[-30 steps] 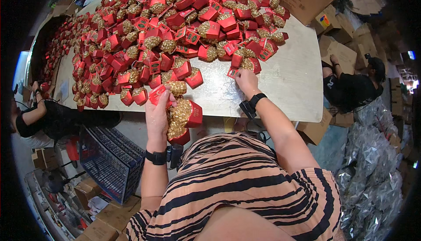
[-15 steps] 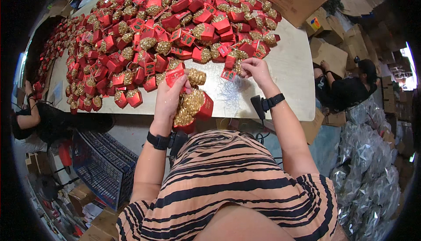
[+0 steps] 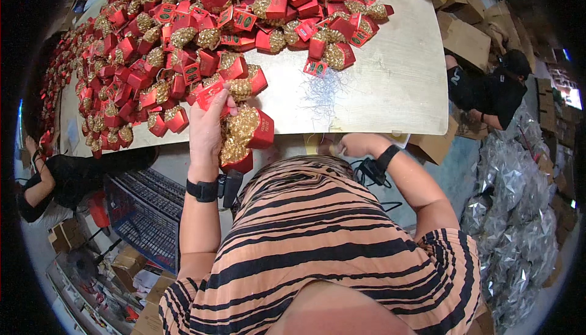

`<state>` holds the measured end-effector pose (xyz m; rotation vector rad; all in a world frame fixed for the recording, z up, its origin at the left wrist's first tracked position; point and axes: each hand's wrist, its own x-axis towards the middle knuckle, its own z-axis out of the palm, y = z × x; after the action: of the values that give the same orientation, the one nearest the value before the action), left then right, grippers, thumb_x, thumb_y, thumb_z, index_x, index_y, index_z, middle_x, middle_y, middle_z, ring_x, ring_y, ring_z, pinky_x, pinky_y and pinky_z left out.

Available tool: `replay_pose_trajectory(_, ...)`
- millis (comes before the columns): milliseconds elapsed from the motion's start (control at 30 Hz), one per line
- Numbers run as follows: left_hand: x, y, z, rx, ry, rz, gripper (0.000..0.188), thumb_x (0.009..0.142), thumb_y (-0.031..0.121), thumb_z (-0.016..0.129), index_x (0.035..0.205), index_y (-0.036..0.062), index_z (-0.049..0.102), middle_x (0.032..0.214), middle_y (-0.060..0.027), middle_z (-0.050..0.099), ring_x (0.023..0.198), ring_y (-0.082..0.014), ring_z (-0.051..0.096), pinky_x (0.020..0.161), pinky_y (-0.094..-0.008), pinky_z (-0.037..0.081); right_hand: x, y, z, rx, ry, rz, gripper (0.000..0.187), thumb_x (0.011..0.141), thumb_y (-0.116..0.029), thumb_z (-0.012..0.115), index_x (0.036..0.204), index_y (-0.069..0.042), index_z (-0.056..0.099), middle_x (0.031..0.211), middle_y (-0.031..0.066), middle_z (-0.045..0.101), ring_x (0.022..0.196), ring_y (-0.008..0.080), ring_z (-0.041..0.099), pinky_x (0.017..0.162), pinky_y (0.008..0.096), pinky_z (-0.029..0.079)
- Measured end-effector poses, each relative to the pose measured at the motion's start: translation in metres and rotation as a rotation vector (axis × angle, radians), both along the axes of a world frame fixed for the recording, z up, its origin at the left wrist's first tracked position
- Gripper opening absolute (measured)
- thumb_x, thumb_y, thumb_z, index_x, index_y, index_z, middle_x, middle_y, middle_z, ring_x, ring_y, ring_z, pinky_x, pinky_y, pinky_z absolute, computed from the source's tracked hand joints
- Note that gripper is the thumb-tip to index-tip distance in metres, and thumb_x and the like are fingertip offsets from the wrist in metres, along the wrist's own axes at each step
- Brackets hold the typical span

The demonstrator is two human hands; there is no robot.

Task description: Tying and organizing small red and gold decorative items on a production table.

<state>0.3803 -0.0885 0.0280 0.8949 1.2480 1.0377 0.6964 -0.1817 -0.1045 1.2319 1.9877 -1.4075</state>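
Observation:
My left hand (image 3: 206, 129) is closed on a red card tag (image 3: 209, 93) at the table's near edge. Below and beside its fingers hang a few gold-glitter ornaments (image 3: 242, 129) with red pot-shaped bases. My right hand (image 3: 360, 144) is just in front of the table edge, fingers drawn together and partly blurred. What its fingers hold, if anything, I cannot make out. Beyond it, thin silvery threads (image 3: 326, 94) lie loose on the tabletop, beside the nearest ornament of the pile (image 3: 337, 56).
Many more red and gold ornaments (image 3: 183, 36) are heaped across the pale table (image 3: 409, 72). A blue plastic crate (image 3: 146, 219) stands at left. Clear-wrapped silvery items (image 3: 513, 194) pile up at right. Co-workers (image 3: 497, 91) sit at both sides among cardboard boxes (image 3: 467, 39).
My right hand has drawn back from the ornament near the threads to below the table edge. My left hand has moved slightly left, still holding the tag. The view has shifted.

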Motion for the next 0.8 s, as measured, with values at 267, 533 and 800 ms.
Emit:
replay_pose_trajectory(267, -0.007, 0.000, -0.015, -0.016, -0.002, -0.062, 0.018, 0.090, 0.013, 0.053, 0.098, -0.0026, 0.058, 0.072, -0.0026, 0.056, 0.064, -0.0101, 0.052, 0.062, -0.0225, 0.043, -0.029, -0.009, -0.007, 0.975, 0.207, -0.024, 0.014, 0.073, -0.013, 0.053, 0.087, -0.009, 0.054, 0.082, 0.0063, 0.051, 0.074, 0.0242, 0.057, 0.062, 0.0349, 0.048)
replay_pose_trajectory(533, -0.003, 0.002, -0.009, -0.009, -0.069, -0.127, 0.018, 0.090, 0.013, 0.052, 0.099, -0.0013, 0.057, 0.071, -0.0017, 0.056, 0.064, -0.0096, 0.052, 0.062, -0.0219, 0.042, -0.036, 0.008, -0.037, 0.809, 0.328, -0.180, 0.007, 0.073, -0.007, 0.061, 0.078, -0.006, 0.057, 0.083, 0.0087, 0.053, 0.073, 0.0272, 0.058, 0.063, 0.0343, 0.048)
replay_pose_trajectory(800, 0.012, 0.002, -0.006, 0.019, -0.057, -0.198, 0.013, 0.087, 0.011, 0.057, 0.093, -0.0004, 0.060, 0.069, -0.0015, 0.059, 0.060, -0.0076, 0.053, 0.055, -0.0212, 0.043, -0.057, 0.091, 0.060, 0.404, 0.740, -1.091, 0.007, 0.079, -0.005, 0.063, 0.079, 0.002, 0.063, 0.067, 0.0048, 0.062, 0.057, 0.0092, 0.057, 0.053, 0.0241, 0.046)
